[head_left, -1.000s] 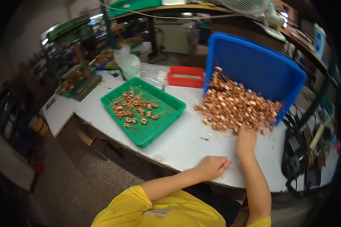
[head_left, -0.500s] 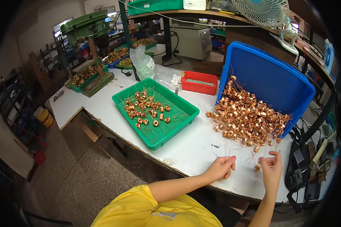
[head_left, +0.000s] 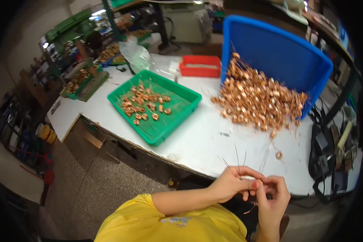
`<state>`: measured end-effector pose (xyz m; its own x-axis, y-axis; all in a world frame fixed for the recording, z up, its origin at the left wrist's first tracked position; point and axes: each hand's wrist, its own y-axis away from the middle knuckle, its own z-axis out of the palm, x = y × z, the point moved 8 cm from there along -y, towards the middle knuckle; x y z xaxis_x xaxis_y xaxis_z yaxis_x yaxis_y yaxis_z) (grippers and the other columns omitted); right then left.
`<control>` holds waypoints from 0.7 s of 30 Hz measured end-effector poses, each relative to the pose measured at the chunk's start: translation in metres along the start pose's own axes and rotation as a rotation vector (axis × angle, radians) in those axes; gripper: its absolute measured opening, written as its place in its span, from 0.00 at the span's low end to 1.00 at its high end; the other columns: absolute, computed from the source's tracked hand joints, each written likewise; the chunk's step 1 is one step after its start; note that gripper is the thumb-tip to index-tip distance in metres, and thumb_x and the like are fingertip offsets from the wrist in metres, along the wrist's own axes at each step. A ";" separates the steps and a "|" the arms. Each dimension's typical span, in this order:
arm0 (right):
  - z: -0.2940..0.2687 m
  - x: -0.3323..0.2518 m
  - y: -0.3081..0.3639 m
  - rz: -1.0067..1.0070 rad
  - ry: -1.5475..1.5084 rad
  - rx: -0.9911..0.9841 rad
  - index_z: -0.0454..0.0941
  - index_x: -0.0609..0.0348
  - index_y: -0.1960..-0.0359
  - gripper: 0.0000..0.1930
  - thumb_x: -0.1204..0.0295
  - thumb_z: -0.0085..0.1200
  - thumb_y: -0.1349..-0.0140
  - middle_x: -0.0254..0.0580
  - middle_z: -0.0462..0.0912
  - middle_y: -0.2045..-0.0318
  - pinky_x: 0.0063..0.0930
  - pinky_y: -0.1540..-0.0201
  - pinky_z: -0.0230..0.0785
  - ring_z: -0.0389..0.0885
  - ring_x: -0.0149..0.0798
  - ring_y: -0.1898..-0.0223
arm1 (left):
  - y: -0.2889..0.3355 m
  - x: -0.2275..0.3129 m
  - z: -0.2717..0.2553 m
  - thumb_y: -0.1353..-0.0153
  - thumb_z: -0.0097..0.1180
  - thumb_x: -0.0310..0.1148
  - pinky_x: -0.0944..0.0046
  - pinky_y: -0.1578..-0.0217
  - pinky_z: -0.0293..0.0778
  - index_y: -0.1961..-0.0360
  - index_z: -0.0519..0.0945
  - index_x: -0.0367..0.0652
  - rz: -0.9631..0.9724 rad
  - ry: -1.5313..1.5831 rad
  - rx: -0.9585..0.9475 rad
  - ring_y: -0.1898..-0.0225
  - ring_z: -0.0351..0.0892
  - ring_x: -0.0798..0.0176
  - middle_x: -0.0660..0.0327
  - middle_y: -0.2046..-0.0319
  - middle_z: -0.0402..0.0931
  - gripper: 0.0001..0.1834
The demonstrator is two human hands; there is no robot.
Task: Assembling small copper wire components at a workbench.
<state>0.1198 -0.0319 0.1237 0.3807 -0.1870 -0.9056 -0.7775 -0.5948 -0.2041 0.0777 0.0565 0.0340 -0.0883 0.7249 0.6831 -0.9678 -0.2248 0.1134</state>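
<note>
My left hand (head_left: 234, 186) and my right hand (head_left: 272, 198) meet low over the front of the table, their fingertips pinched together. Thin wires (head_left: 237, 157) stick up from my left hand, and another wire end hangs below the fingers. The piece between the fingers, likely a copper-wire coil, is mostly hidden. Just beyond my hands a lone copper coil (head_left: 279, 155) lies on the white table (head_left: 205, 139). Farther back, a large heap of copper coils (head_left: 260, 99) spills out of a tipped blue bin (head_left: 276, 52).
A green tray (head_left: 157, 137) holding several coils (head_left: 145, 101) sits left of centre. Behind it are a red box (head_left: 200, 66) and clear plastic bags (head_left: 135, 54). A green drill press (head_left: 72, 32) stands far left. Dark devices with cables (head_left: 324, 161) lie at the right edge.
My hands, apart before, have come together, the right hand moving left to the left hand's fingertips. The lone coil beside my right hand stays on the table. The view has shifted.
</note>
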 end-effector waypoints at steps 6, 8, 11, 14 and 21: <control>0.001 0.032 -0.003 0.044 -0.026 -0.057 0.71 0.67 0.68 0.03 0.82 0.46 0.43 0.40 0.75 0.72 0.16 0.69 0.66 0.71 0.27 0.74 | 0.000 -0.007 -0.026 0.48 0.54 0.19 0.74 0.78 0.75 0.59 0.74 0.35 -0.037 0.079 0.076 0.78 0.76 0.68 0.55 0.73 0.78 0.13; -0.004 0.037 -0.002 -0.046 -0.051 -0.076 0.71 0.68 0.64 0.05 0.81 0.44 0.42 0.43 0.75 0.66 0.18 0.64 0.66 0.71 0.29 0.69 | 0.004 -0.014 -0.025 0.46 0.54 0.22 0.76 0.82 0.69 0.58 0.71 0.38 -0.095 0.173 0.131 0.80 0.73 0.67 0.51 0.69 0.77 0.13; -0.010 0.065 -0.002 -0.021 -0.223 -0.147 0.70 0.67 0.60 0.09 0.81 0.46 0.43 0.45 0.75 0.62 0.19 0.60 0.66 0.72 0.31 0.65 | -0.001 -0.027 -0.024 0.46 0.55 0.22 0.75 0.82 0.69 0.58 0.70 0.39 -0.151 0.330 0.051 0.80 0.73 0.67 0.49 0.66 0.76 0.14; -0.001 0.085 0.008 0.165 -0.764 -0.322 0.68 0.64 0.54 0.19 0.85 0.53 0.50 0.46 0.75 0.58 0.20 0.58 0.65 0.73 0.33 0.60 | 0.006 -0.028 -0.006 0.47 0.56 0.21 0.73 0.77 0.74 0.57 0.71 0.38 -0.156 0.535 -0.257 0.77 0.76 0.65 0.49 0.61 0.75 0.15; 0.016 0.075 0.012 -0.102 -0.644 -0.234 0.57 0.65 0.43 0.44 0.84 0.63 0.68 0.53 0.75 0.57 0.26 0.58 0.66 0.72 0.36 0.63 | 0.006 -0.047 -0.003 0.47 0.56 0.20 0.73 0.78 0.72 0.58 0.72 0.39 -0.259 0.500 -0.292 0.77 0.77 0.64 0.49 0.62 0.76 0.15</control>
<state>0.1307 -0.0404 0.0476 0.0165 0.3373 -0.9412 -0.5980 -0.7511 -0.2797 0.0755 0.0231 0.0004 0.1261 0.9644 0.2324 -0.9907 0.1344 -0.0201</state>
